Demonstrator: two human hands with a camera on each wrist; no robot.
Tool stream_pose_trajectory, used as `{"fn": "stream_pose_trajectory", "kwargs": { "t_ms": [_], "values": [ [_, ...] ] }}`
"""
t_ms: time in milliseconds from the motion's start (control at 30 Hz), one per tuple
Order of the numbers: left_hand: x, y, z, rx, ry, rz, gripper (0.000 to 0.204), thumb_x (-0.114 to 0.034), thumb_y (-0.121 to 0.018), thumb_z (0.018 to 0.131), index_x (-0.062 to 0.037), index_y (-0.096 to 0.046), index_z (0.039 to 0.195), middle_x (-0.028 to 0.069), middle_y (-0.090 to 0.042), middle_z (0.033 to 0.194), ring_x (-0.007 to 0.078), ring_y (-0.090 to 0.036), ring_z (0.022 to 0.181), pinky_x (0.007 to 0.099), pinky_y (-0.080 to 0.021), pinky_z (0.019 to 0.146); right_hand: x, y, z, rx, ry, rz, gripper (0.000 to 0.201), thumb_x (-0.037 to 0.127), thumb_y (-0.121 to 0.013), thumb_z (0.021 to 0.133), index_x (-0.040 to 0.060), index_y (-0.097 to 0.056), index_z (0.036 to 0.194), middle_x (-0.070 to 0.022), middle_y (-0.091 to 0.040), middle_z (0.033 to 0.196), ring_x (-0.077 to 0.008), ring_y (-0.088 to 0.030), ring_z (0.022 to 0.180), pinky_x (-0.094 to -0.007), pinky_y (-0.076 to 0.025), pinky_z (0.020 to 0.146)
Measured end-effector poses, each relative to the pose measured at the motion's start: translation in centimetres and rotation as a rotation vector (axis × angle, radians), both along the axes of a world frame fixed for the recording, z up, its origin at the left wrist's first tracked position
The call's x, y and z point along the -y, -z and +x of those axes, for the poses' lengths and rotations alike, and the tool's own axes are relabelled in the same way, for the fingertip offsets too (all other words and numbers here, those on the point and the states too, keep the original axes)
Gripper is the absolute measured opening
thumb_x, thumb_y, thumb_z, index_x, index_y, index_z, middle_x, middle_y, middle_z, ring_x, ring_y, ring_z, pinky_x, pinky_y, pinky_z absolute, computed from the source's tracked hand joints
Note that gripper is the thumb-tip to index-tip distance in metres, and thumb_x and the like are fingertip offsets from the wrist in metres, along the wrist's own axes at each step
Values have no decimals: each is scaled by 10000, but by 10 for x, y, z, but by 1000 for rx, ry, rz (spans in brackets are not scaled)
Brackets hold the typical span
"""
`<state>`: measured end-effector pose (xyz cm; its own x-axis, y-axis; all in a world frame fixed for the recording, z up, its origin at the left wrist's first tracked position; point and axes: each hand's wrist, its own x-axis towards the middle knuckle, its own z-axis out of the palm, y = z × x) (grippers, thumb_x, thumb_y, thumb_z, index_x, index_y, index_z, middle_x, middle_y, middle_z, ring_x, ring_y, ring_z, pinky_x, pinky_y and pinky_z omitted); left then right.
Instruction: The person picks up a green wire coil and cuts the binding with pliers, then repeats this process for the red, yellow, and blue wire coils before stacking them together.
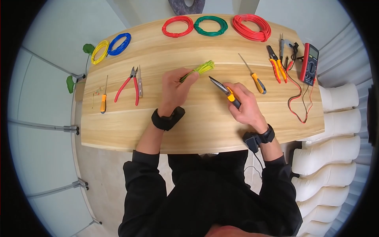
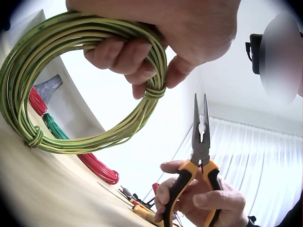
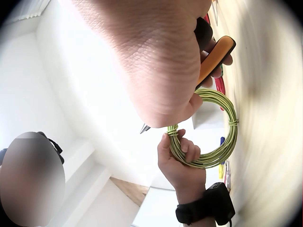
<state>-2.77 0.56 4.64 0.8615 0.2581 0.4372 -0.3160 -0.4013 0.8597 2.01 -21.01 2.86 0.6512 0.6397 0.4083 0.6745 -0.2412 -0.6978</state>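
Observation:
My left hand [image 1: 176, 89] grips a coil of yellow-green wire [image 1: 206, 67] a little above the table. In the left wrist view the fingers curl through the coil [image 2: 12, 85], next to one of the turns of wire that bind it. My right hand [image 1: 247, 106] holds needle-nose pliers [image 1: 223, 87] with black and orange handles. Their tips point up in the left wrist view, the pliers' [image 2: 200, 149] jaws slightly parted with nothing between them. In the head view the tips are just right of the coil. The right wrist view shows one orange handle [image 3: 217, 60]; the palm hides much of the tool.
On the wooden table [image 1: 189, 130], red-handled cutters [image 1: 137, 89], a voltage tester pen [image 1: 140, 85] and a screwdriver [image 1: 103, 103] lie left. Another screwdriver [image 1: 258, 83], wire strippers [image 1: 278, 67] and a multimeter [image 1: 310, 65] lie right. Red [image 1: 177, 34], green [image 1: 211, 34], blue and yellow coils line the back.

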Motion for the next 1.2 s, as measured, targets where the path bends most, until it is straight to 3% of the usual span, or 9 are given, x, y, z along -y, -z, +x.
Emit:
{"fn": "stream_pose_trajectory", "kwargs": {
  "t_ms": [133,300,400,467,500,567,667,833,1200],
  "values": [
    [0,-6,-2,-98,0,-148,180,-117,-606,794,57,-604,744,-29,-402,529,38,-352,519,223,-284,452,-1,-1,-1,-18,-14,-14,481,-17,-512,609,45,-522,1086,-161,-545,860,-353,-539,765,-370,-456,665],
    [0,2,1,-95,-27,-92,171,-117,-592,802,52,-603,772,-44,-400,545,35,-344,527,217,-280,457,-2,0,-2,-43,-49,0,468,-20,-508,615,34,-521,1079,-168,-546,867,-359,-535,754,-368,-453,666],
    [-2,8,1,-128,45,-122,165,-117,-566,817,44,-599,833,-47,-412,581,35,-348,550,208,-288,481,-1,-3,-6,-182,-86,-1,416,-17,-510,652,18,-520,1067,-142,-544,845,-284,-552,714,-328,-448,640],
    [-3,9,1,-151,112,-159,168,-116,-549,826,39,-597,868,-47,-422,606,36,-357,565,203,-296,496,1,-6,-8,-575,-189,-43,357,-10,-509,708,8,-511,1064,-88,-542,809,-180,-532,681,-279,-435,624],
    [-2,9,2,-195,154,-269,194,-120,-531,831,35,-592,929,-32,-470,673,42,-396,608,194,-311,539,1,-4,-9,-576,-185,-37,357,-10,-509,708,8,-511,1064,-88,-542,809,-180,-532,681,-279,-435,624],
    [-2,8,3,-243,200,-371,231,-124,-513,835,31,-586,989,-16,-518,740,47,-435,652,186,-325,582,-1,2,-10,-823,-339,104,334,-9,-496,744,1,-495,1077,-47,-531,792,-119,-496,680,-253,-423,617],
    [-1,8,3,-288,262,-484,212,-106,-503,852,4,-538,1030,-26,-527,785,49,-462,699,184,-348,618,-4,0,-12,-1048,-448,152,341,4,-477,761,-14,-471,1102,-49,-540,806,-136,-513,692,-260,-429,629],
    [7,9,0,-295,366,-633,299,-70,-494,852,-20,-439,1142,34,-554,1003,110,-515,923,245,-383,827,-5,0,-13,-1185,-483,199,365,44,-472,769,-25,-449,1126,-78,-548,823,-157,-547,733,-268,-444,640],
    [10,17,1,-245,405,-618,336,-49,-516,846,-22,-393,1158,53,-547,1040,126,-514,944,265,-391,843,-4,2,-13,-1274,-451,218,355,113,-424,805,-14,-443,1137,-96,-552,804,-194,-585,734,-287,-478,632]
  ]
}}
